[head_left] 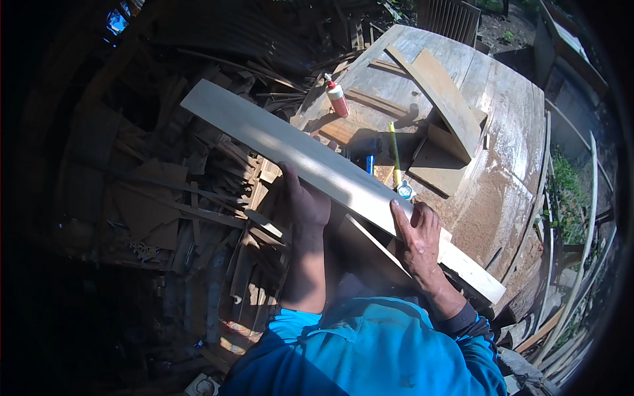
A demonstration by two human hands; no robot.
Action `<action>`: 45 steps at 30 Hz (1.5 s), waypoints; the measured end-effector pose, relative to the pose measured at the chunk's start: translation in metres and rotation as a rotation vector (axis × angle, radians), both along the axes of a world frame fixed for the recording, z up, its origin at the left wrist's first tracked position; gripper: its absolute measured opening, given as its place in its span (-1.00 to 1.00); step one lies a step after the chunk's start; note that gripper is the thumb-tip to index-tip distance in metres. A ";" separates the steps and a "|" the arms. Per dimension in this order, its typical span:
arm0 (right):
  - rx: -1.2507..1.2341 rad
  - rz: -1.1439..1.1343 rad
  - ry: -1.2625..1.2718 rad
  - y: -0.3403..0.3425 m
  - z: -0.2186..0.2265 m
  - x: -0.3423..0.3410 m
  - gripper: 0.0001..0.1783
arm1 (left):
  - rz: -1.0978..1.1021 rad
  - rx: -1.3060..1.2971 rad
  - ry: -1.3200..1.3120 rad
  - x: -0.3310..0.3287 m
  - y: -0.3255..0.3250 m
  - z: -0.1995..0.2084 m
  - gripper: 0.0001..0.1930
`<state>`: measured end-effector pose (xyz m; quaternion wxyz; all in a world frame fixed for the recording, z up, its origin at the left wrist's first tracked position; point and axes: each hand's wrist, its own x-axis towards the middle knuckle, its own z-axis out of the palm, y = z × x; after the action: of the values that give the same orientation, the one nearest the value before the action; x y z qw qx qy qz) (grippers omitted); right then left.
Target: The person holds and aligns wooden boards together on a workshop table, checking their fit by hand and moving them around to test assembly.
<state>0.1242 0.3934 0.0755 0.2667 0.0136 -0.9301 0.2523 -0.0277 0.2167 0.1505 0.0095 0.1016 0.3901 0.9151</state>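
Board (297, 152), long axis upper left to lower right; both hands' fingers (400, 216) gripping it

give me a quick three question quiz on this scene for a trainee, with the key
1. True or false: the left hand and the right hand both touch the long board.
2. What colour is the shirt? a) red b) blue c) yellow
3. Fill in: a red-and-white ____ stands on the wooden table.

Key: 1. True; 2. b; 3. bottle
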 end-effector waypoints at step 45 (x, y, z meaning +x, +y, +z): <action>-0.169 -0.281 0.414 0.272 -0.163 -0.303 -0.20 | 0.037 -0.959 0.095 -0.431 0.217 -0.030 -0.59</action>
<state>-0.1784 0.6657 -0.0873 0.4841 -0.0868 -0.8241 0.2812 -0.4582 0.4336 0.1206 0.0210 0.1204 0.7699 0.6264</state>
